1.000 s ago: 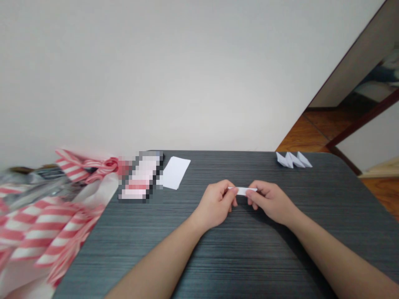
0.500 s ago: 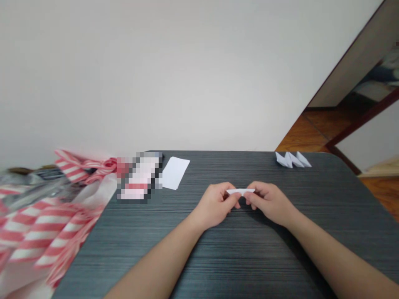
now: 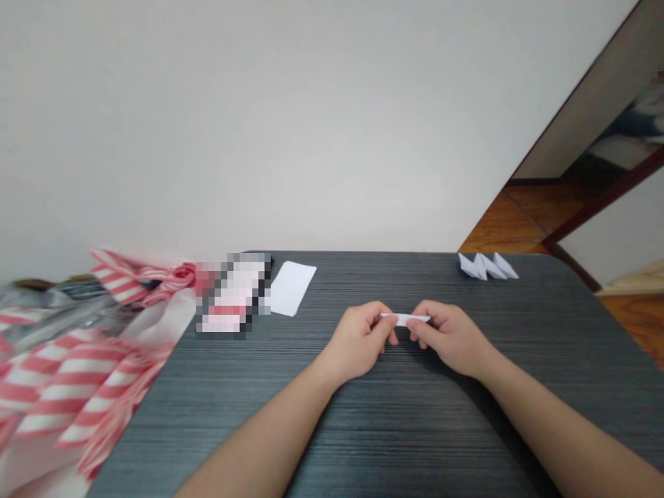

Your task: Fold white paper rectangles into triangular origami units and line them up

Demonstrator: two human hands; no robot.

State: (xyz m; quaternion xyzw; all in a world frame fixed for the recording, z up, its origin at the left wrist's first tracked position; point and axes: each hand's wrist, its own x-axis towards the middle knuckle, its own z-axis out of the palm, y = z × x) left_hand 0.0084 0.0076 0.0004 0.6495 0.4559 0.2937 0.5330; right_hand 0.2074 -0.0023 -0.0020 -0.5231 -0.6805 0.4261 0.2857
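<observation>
A small folded strip of white paper (image 3: 403, 319) is held just over the middle of the dark table. My left hand (image 3: 363, 339) pinches its left end between thumb and fingers. On the other end, my right hand (image 3: 446, 335) is closed in the same kind of pinch, with the thumb on the near side. Fingers cover both ends of the paper, so only its middle and upper edge show plainly.
Several folded white paper pieces (image 3: 487, 267) stand at the table's far right. White paper sheets (image 3: 293, 287) lie at the far left beside a pixelated, phone-like object (image 3: 233, 294). Red-and-white striped cloth (image 3: 77, 380) is heaped left of the dark table (image 3: 363, 429). A wall (image 3: 332, 138) rises behind.
The folded paper has shifted slightly right in my fingers, and my thumbs are a little farther apart on it. Both hands stay in nearly the same place.
</observation>
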